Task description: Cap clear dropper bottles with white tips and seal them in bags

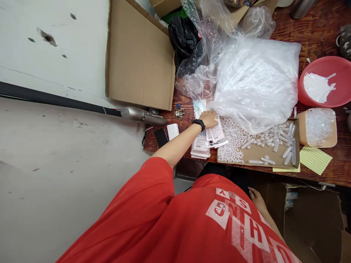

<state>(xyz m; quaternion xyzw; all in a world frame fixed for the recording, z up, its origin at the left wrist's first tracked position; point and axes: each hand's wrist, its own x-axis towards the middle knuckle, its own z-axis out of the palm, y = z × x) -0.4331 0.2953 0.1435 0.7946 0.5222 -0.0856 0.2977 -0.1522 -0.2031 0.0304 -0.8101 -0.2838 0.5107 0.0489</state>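
Observation:
My left hand (207, 119), with a black band on the wrist, reaches over the table. Its fingers are curled on a white-and-pink printed packet (217, 132), and the fingertips are partly hidden. Under and beside it lies a stack of similar flat packets (200, 149). Just right of that hand, a shallow cardboard tray (256, 145) holds many small white plastic pieces (233, 140) and several clear tubes (287, 155). Below the table edge, my right hand (255, 197) hangs beside my body, fingers loosely extended with nothing seen in them.
A large clear bag of white pieces (257, 80) covers the tray's back edge. To the right stand a red bowl (340, 91), a peach tub (319, 143) and yellow sticker sheets (315, 159). Keys (179, 114), a black phone (161, 137) and a big carton (139, 54) are at left.

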